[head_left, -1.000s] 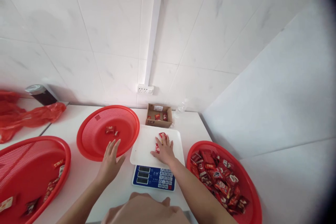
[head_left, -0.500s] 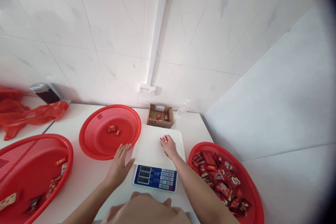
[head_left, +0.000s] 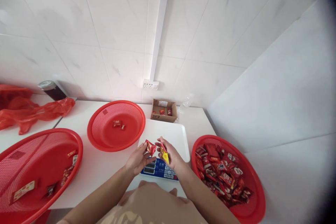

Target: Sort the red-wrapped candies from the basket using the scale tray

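Note:
My left hand (head_left: 138, 159) pinches a red wrapped snack packet (head_left: 150, 147) between thumb and fingers. Close beside it, my right hand (head_left: 171, 154) is closed round a yellow and red wrapped packet (head_left: 164, 155); some of what lies in that palm is hidden by the fingers. Both hands hover over the front of a digital scale, whose white pan (head_left: 177, 136) shows behind them. The blue keypad panel (head_left: 160, 169) of the scale is partly covered by the hands.
On the right a red basket (head_left: 258, 185) holds many wrapped snacks. Another red basket (head_left: 96, 141) with a few packets stands left of the scale, and a larger one (head_left: 77, 140) nearer left. Behind are a cardboard box (head_left: 165, 117), a clear bottle (head_left: 187, 102), red bags (head_left: 31, 112) and a dark jar (head_left: 54, 91).
My right hand has drawn back from the scale pan with packets in it. My left hand, empty before, has moved right and now holds a red packet. The view has shifted slightly.

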{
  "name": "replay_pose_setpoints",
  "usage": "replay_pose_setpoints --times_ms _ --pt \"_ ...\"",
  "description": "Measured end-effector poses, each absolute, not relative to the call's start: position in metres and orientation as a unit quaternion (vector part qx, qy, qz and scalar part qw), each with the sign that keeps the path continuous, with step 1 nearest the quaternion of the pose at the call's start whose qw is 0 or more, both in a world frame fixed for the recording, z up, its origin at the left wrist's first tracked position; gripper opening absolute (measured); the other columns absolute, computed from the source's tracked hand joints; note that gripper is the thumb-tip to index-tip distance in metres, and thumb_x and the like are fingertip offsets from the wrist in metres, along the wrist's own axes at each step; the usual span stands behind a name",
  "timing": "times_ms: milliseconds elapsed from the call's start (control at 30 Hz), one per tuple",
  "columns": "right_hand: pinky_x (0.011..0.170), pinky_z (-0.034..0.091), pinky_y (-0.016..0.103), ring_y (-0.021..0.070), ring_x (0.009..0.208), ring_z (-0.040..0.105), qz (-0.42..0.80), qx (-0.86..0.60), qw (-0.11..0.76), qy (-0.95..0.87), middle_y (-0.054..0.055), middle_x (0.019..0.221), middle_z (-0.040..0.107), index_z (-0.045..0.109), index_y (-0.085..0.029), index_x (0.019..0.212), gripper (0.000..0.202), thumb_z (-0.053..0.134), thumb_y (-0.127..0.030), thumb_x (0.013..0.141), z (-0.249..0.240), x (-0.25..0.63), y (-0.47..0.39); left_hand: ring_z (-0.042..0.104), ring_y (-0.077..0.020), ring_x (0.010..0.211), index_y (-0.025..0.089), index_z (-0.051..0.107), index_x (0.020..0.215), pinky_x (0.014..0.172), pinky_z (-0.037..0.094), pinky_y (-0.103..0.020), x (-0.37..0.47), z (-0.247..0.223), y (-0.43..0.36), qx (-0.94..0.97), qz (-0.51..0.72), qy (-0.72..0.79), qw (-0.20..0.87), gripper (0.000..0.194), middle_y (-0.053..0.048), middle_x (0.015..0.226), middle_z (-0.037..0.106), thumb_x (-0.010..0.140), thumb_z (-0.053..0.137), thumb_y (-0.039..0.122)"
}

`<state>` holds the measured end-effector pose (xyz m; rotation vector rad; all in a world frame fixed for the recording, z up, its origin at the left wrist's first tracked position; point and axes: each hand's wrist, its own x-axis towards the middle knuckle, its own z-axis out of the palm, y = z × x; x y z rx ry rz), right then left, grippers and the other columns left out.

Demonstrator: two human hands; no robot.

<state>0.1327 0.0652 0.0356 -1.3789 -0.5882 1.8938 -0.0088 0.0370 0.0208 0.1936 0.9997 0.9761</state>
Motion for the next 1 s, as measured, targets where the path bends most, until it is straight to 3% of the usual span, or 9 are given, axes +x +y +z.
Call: replay_pose_setpoints --times_ms 100,200,267,367,467,667,800,900,1000 --pt "0.05 0.043 0.023 0.0117 0.06 0.055 0.659 -0.564 0.395 -0.303 0.002 0.079 0.062 0.054 -0.023 0.086 0.034 0.055 -0.055 0.076 0.036 0.133 0.062 0.065 -0.0126 0.07 0.018 0.05 0.081 0.073 0.054 -0.031 -0.009 0.018 0.035 0.09 0.456 0.469 0.751 0.012 0.0 0.075 0.063 0.09 0.049 0.025" --pt "0.073 0.049 0.032 0.0175 0.079 0.061 0.529 -0.564 0.408 -0.485 0.004 0.088 0.066 0.06 -0.022 0.092 0.039 0.049 -0.058 0.08 0.037 0.128 0.054 0.064 -0.0136 0.062 0.017 0.051 0.081 0.066 0.054 -0.031 -0.006 0.02 0.032 0.097 0.42 0.471 0.77 0.012 -0.001 0.069 0.063 0.089 0.049 0.026" --pt "0.09 0.044 0.039 0.0213 0.096 0.06 0.451 -0.544 0.375 -0.599 0.006 0.097 0.068 0.065 -0.023 0.097 0.042 0.044 -0.057 0.083 0.038 0.124 0.049 0.063 -0.0146 0.06 0.015 0.055 0.085 0.063 0.054 -0.032 -0.002 0.024 0.03 0.082 0.374 0.461 0.801 0.026 -0.003 0.069 0.064 0.091 0.044 0.038" --pt "0.1 0.037 0.043 0.0235 0.109 0.056 0.403 -0.524 0.322 -0.678 0.007 0.11 0.067 0.065 -0.025 0.108 0.044 0.039 -0.053 0.088 0.037 0.122 0.042 0.064 -0.0175 0.061 0.014 0.058 0.092 0.06 0.054 -0.033 0.0 0.029 0.028 0.076 0.327 0.436 0.835 0.048 -0.004 0.071 0.065 0.089 0.036 0.057" --pt "0.1 0.038 0.042 0.0224 0.111 0.056 0.431 -0.536 0.334 -0.645 0.007 0.116 0.064 0.059 -0.023 0.118 0.049 0.037 -0.055 0.088 0.037 0.125 0.041 0.065 -0.018 0.063 0.016 0.058 0.097 0.062 0.054 -0.033 -0.002 0.03 0.026 0.085 0.322 0.416 0.846 0.045 -0.003 0.071 0.065 0.087 0.041 0.057" --pt "0.092 0.046 0.038 0.0199 0.102 0.058 0.5 -0.574 0.414 -0.499 0.006 0.109 0.063 0.056 -0.024 0.116 0.054 0.034 -0.062 0.086 0.047 0.128 0.044 0.067 -0.0187 0.068 0.02 0.055 0.103 0.071 0.054 -0.04 -0.005 0.029 0.023 0.066 0.324 0.404 0.853 0.035 -0.003 0.079 0.068 0.084 0.053 0.049" --pt "0.101 0.039 0.039 0.0207 0.117 0.052 0.529 -0.52 0.379 -0.552 0.007 0.123 0.059 0.051 -0.025 0.124 0.055 0.039 -0.063 0.085 0.049 0.12 0.032 0.066 -0.0187 0.074 0.015 0.056 0.1 0.074 0.053 -0.036 -0.001 0.03 0.016 0.085 0.3 0.367 0.877 0.037 -0.005 0.082 0.068 0.082 0.056 0.047" --pt "0.105 0.035 0.041 0.0205 0.122 0.05 0.555 -0.482 0.348 -0.582 0.008 0.13 0.056 0.039 -0.027 0.136 0.061 0.039 -0.062 0.085 0.047 0.116 0.022 0.064 -0.0149 0.066 0.018 0.054 0.102 0.069 0.052 -0.031 -0.002 0.029 0.011 0.133 0.297 0.387 0.862 0.033 -0.001 0.075 0.066 0.075 0.065 0.034" --pt "0.106 0.034 0.042 0.0197 0.124 0.049 0.581 -0.453 0.345 -0.582 0.009 0.134 0.053 0.029 -0.029 0.142 0.064 0.035 -0.062 0.087 0.05 0.118 0.016 0.064 -0.0156 0.064 0.02 0.052 0.107 0.063 0.051 -0.028 -0.007 0.028 0.009 0.197 0.292 0.389 0.851 0.042 0.0 0.074 0.065 0.069 0.069 0.024"
